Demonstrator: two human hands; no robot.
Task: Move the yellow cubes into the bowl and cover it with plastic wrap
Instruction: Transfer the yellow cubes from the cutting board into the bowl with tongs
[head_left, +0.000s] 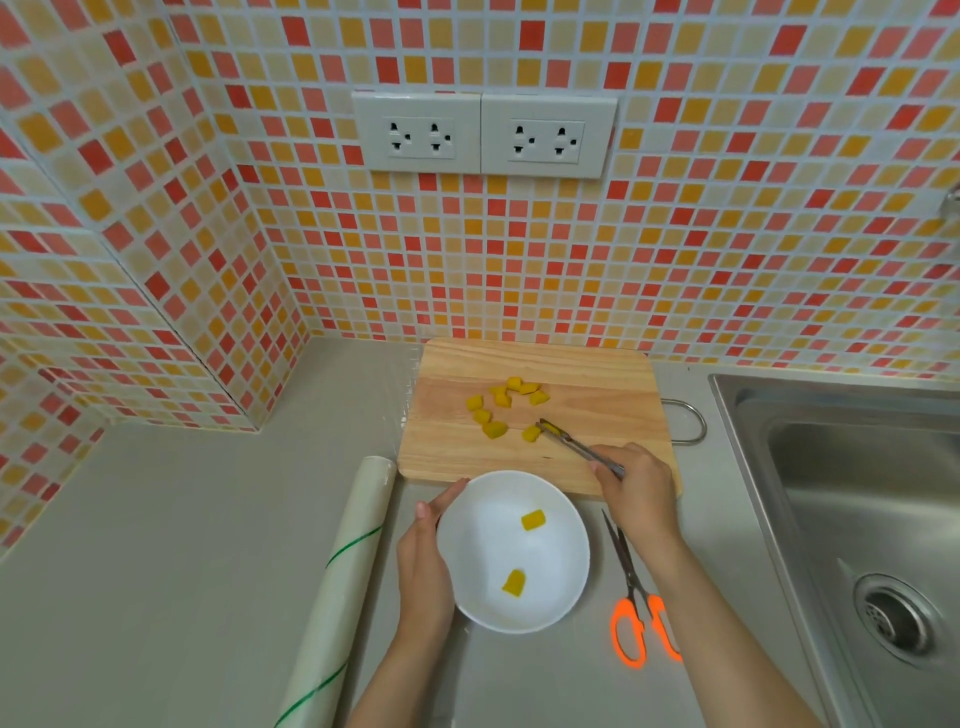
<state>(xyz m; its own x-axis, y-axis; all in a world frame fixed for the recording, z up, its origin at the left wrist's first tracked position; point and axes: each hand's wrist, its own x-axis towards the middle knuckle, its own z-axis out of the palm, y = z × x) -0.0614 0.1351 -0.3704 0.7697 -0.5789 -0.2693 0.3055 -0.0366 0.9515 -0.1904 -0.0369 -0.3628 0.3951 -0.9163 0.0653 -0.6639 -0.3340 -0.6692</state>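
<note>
Nearest the front edge of the grey counter (156, 571):
Left hand: the left hand (423, 561) cups the left rim of the round white bowl (511, 551), thumb curled over the far-left rim, palm against the wall.
White bowl: it stands on the counter just in front of the cutting board's front edge; two yellow cubes in the bowl (533, 519) lie well apart, one toward the far right, one toward the near middle.
Plastic wrap: a long roll of clear plastic wrap with green stripes (337, 587) lies on the counter just left of the left hand, running from the front edge toward the board's front-left corner.
Scissors: orange-handled scissors (631, 592) lie shut on the counter right of the bowl, blades pointing away, partly under the right forearm.
Right hand: the right hand (631, 480) grips slim metal tongs (579, 447) over the board's front-right part.
Tongs: their tips close on one yellow cube held in the tongs (551, 429); whether it is lifted off the wood cannot be told.
Cutting board: the pale wooden cutting board with a wire loop handle (597, 374) sits against the tiled wall.
Cubes on board: a loose ring of yellow cubes on the board (501, 397) lies near its middle.
Sink: a stainless steel sink (857, 467) adjoins the counter's right edge.
Wall: two white double sockets (483, 135) sit on the orange and red mosaic tiles.
</note>
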